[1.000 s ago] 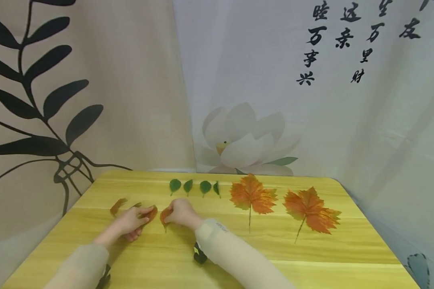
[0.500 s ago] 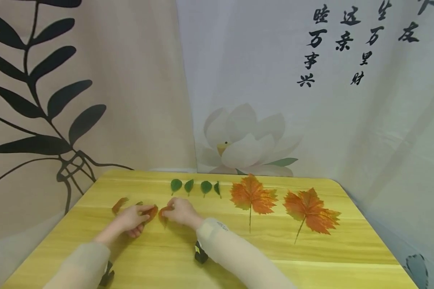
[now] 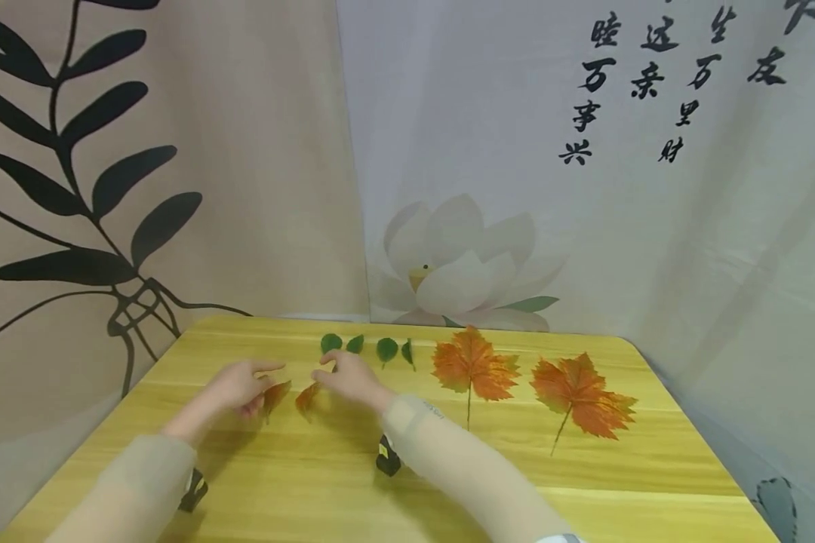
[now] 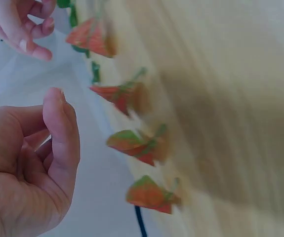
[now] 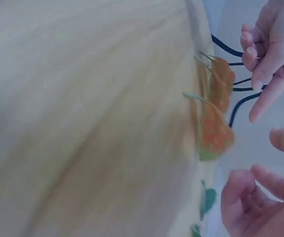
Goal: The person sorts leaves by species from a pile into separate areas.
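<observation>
Above the table's left half, my left hand (image 3: 236, 386) hovers with loosely bent fingers and holds nothing. Close to its fingertips lies a small orange leaf (image 3: 278, 395). A second orange leaf (image 3: 305, 400) is just left of my right hand (image 3: 355, 379), which is also raised, thumb and fingers apart and bare. The left wrist view shows several orange leaves in a row, among them a green-tipped leaf (image 4: 149, 192) at the near end. My left hand hides part of that row in the head view.
Small green leaves, including a round one (image 3: 387, 350), line the back of the yellow wood-grain table (image 3: 584, 513). Two large orange maple leaves (image 3: 472, 366) lie to the right with long stems. Behind the table hangs a printed cloth (image 3: 278, 151).
Both hands have let go of the two orange leaves they were pinching and lifted. The left hand moved slightly left and up, the right hand slightly right and up.
</observation>
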Demonstrator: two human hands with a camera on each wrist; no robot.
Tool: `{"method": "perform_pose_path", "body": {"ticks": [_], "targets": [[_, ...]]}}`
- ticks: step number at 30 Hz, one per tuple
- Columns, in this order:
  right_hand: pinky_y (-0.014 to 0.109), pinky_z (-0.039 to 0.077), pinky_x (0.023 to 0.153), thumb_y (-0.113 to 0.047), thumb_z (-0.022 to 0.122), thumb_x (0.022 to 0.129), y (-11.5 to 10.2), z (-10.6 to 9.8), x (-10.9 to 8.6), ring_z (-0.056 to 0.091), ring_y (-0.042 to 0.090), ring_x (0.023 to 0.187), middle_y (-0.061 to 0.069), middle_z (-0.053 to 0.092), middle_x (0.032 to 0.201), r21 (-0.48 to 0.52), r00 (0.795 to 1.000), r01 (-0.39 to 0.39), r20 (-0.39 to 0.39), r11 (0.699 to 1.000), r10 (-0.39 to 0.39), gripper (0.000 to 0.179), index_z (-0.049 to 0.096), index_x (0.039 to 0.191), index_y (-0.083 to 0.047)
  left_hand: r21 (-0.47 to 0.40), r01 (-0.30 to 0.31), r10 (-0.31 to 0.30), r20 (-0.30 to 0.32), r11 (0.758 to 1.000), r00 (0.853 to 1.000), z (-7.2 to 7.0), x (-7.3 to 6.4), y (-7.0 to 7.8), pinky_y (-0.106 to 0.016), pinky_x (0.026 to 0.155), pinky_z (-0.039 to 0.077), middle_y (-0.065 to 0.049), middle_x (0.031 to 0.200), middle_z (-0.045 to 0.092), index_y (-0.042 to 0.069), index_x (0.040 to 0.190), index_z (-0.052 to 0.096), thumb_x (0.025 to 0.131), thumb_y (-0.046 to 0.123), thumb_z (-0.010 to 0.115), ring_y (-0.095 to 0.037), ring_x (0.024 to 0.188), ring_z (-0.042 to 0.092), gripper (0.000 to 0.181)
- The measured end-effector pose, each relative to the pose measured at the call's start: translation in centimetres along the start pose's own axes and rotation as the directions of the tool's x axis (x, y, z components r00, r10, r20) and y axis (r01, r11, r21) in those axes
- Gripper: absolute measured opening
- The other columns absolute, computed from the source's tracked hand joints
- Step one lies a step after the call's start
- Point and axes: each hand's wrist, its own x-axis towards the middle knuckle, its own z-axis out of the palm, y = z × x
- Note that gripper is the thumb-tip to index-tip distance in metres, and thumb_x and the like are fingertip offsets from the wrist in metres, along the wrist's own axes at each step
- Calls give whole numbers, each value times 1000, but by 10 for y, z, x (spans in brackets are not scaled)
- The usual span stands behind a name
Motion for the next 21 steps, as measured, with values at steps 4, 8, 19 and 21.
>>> {"method": "perform_pose_path", "body": {"ticks": [4,8,19,21], "targets": [[23,44,42,-35,61,95,0,-21,-5,47,9,46,2,61,79,-46,1000,27,-12,999,-27,44,61,125,-4,39,-40,40,1,998,999,-6,1,15,-35,48,54,-6,56,55,1,142,47,101,12,50,-16,45,55,42],[25,47,45,-36,62,95,2,-48,-14,51,10,51,5,64,92,-95,999,29,-19,995,-31,43,62,125,-5,32,-88,87,15,996,996,-6,7,34,-35,48,53,-8,60,58,2,143,46,101,12,50,-16,46,55,43],[28,46,52,-34,63,94,20,-132,-59,50,11,54,0,61,88,-192,996,12,-87,981,-30,35,64,122,-12,13,-240,239,8,971,971,28,38,100,-33,53,56,-4,68,65,-4,134,54,97,16,60,-15,49,59,43],[29,46,56,-34,63,94,26,-146,-70,51,12,59,0,61,90,-220,994,16,-99,975,-38,33,65,120,-13,16,-262,263,-2,965,965,39,44,111,-32,52,56,-3,70,66,-3,130,58,96,16,62,-15,49,60,39]]}}
